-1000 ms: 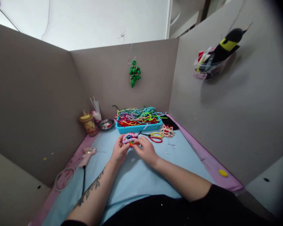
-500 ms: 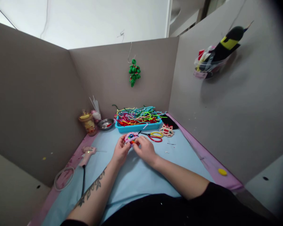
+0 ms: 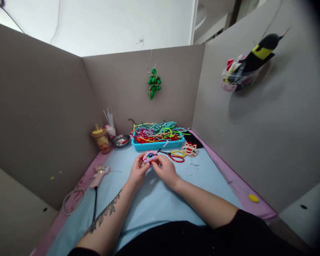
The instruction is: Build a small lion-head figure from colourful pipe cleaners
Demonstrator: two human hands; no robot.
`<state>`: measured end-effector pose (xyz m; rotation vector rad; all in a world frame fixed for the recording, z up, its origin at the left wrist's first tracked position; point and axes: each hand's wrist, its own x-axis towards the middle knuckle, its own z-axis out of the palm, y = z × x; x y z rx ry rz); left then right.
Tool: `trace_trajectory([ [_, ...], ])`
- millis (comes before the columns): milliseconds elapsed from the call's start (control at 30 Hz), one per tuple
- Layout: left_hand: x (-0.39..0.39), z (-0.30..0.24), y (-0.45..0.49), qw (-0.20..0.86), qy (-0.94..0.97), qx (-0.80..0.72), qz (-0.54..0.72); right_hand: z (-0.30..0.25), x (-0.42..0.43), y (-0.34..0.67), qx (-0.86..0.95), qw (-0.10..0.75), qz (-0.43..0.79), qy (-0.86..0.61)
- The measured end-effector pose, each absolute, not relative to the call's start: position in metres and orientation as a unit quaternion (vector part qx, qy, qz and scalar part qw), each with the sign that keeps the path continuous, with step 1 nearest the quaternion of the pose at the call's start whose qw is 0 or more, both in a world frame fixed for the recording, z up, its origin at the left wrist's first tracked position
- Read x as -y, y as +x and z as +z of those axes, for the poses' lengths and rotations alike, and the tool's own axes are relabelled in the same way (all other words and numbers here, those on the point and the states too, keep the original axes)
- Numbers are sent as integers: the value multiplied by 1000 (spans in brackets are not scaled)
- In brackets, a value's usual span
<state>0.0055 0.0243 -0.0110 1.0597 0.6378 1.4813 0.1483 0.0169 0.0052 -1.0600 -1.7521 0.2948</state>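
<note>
Both of my hands meet over the light blue mat (image 3: 160,199) and pinch a small pipe-cleaner ornament (image 3: 149,156), pink and fuzzy with a blue centre and a bit of orange. My left hand (image 3: 138,171) grips its left side with closed fingers. My right hand (image 3: 165,169) pinches its right side, fingers curled. Just beyond the ornament lie scissors (image 3: 176,155) with red and yellow handles.
A blue tray (image 3: 157,143) heaped with coloured pipe cleaners stands at the back. A finished pink ornament (image 3: 190,149) lies right of it. A glue gun (image 3: 99,174), metal dish (image 3: 120,140) and jar (image 3: 101,139) sit on the left. Grey partition walls surround the desk.
My hands and the ornament have stayed almost in place, with small finger shifts on the ornament. The camera view has shifted slightly.
</note>
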Motion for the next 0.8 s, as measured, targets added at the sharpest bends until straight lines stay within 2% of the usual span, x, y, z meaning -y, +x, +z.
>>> trace_trajectory([
  [800,-25,-17,9,560,471,-272,626,0,-22,150,719,525,54,-452],
])
